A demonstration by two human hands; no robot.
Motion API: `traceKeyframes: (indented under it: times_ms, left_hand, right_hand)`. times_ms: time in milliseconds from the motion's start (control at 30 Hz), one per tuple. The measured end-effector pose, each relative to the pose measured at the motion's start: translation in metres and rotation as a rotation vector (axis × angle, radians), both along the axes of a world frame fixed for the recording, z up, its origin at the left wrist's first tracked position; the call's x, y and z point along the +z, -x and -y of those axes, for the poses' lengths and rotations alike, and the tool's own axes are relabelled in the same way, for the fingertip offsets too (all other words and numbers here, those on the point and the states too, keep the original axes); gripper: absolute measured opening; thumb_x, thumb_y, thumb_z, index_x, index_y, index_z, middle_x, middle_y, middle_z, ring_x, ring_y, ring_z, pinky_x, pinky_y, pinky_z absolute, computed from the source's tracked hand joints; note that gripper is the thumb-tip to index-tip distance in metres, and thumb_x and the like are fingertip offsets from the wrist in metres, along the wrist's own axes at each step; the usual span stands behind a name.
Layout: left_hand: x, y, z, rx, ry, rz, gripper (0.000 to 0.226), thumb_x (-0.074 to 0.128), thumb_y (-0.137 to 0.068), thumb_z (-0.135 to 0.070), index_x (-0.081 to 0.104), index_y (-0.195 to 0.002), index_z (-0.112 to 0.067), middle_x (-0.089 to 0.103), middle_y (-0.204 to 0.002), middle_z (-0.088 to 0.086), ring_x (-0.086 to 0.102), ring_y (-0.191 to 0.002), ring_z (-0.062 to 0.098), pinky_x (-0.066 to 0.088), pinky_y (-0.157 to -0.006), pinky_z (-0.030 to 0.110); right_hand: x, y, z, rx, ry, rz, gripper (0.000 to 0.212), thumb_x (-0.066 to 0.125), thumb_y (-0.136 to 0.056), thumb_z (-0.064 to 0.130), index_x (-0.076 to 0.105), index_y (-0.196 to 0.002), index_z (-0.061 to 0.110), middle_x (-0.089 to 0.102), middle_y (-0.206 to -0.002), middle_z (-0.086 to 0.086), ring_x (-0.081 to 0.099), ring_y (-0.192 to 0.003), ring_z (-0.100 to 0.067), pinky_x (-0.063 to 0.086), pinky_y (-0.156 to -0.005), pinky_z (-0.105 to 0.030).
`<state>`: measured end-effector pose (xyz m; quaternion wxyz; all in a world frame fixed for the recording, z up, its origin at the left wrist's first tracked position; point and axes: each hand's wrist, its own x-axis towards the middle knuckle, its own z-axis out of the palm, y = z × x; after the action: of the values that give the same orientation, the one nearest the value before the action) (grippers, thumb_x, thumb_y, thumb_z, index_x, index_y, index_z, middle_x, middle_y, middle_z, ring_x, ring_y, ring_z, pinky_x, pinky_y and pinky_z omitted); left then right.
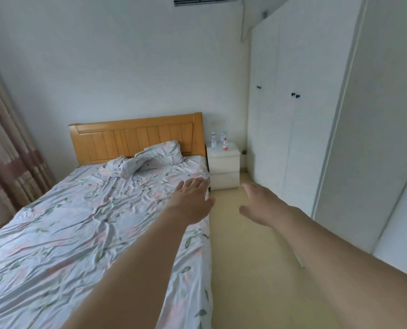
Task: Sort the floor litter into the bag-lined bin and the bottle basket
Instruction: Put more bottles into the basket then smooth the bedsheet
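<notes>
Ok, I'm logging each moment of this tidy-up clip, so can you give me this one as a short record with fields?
place: bedroom, seen from the head camera
left hand: open, fingers straight, holds nothing, in front of the bed's edge
right hand: open, holds nothing, over the floor
bed: crumpled floral sheet, pillow at the wooden headboard
nightstand: white, beside the bed, three bottles standing on top
wardrobe: white, doors closed, on the right
bin and basket: not in view
litter on floor: none visible

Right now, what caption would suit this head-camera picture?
Both hands, left and right, reach out empty between bed and wardrobe.
</notes>
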<state>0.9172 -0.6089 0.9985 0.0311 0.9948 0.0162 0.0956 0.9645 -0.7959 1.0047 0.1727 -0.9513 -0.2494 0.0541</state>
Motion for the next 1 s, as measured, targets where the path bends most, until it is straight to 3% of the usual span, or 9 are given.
traceKeyframes:
  times_ms: [167,333,600,833,1000]
  left_hand:
    - [0.007,-0.086,0.044,-0.023,0.01,-0.012,0.057,0.033,-0.099,-0.044,0.024,-0.15,-0.019,0.025,-0.157,0.001,0.018,-0.145,0.022,0.014,-0.119,0.038]
    - [0.005,-0.168,0.043,-0.011,0.027,-0.045,0.057,0.036,-0.098,-0.043,0.026,-0.149,-0.018,0.029,-0.154,0.002,0.026,-0.142,0.023,0.021,-0.115,0.037]
    - [-0.019,-0.356,-0.01,0.031,0.086,-0.046,0.056,0.039,-0.099,-0.039,0.026,-0.149,-0.018,0.028,-0.155,0.001,0.029,-0.14,0.023,0.03,-0.109,0.037]
    - [0.012,-0.525,-0.058,0.049,0.156,0.004,0.055,0.038,-0.099,-0.039,0.027,-0.149,-0.019,0.032,-0.153,0.001,0.032,-0.138,0.021,0.035,-0.108,0.041]
    - [0.008,-0.63,-0.079,0.038,0.135,-0.044,0.055,0.038,-0.1,-0.038,0.025,-0.15,-0.019,0.03,-0.154,0.001,0.03,-0.14,0.022,0.033,-0.109,0.041]
  right_hand:
    - [0.005,-0.083,0.05,-0.037,-0.028,-0.027,0.055,0.05,-0.091,0.026,0.033,-0.142,0.012,0.039,-0.144,-0.007,0.038,-0.13,-0.026,0.038,-0.103,-0.036]
    - [-0.004,-0.166,0.053,-0.005,-0.036,-0.023,0.068,0.05,-0.092,0.026,0.02,-0.152,0.018,0.029,-0.154,-0.001,0.03,-0.139,-0.022,0.031,-0.109,-0.032]
    - [-0.017,-0.359,0.004,0.018,-0.016,0.017,0.069,0.052,-0.09,0.027,0.022,-0.151,0.019,0.029,-0.153,-0.001,0.03,-0.139,-0.022,0.032,-0.11,-0.033]
    - [0.013,-0.528,-0.038,0.0,-0.032,0.029,0.067,0.052,-0.091,0.028,0.021,-0.151,0.022,0.032,-0.151,-0.002,0.039,-0.132,-0.023,0.041,-0.098,-0.032]
    - [0.005,-0.633,-0.059,-0.019,-0.044,-0.023,0.066,0.05,-0.093,0.028,0.02,-0.151,0.023,0.025,-0.155,0.001,0.035,-0.136,-0.022,0.039,-0.102,-0.034]
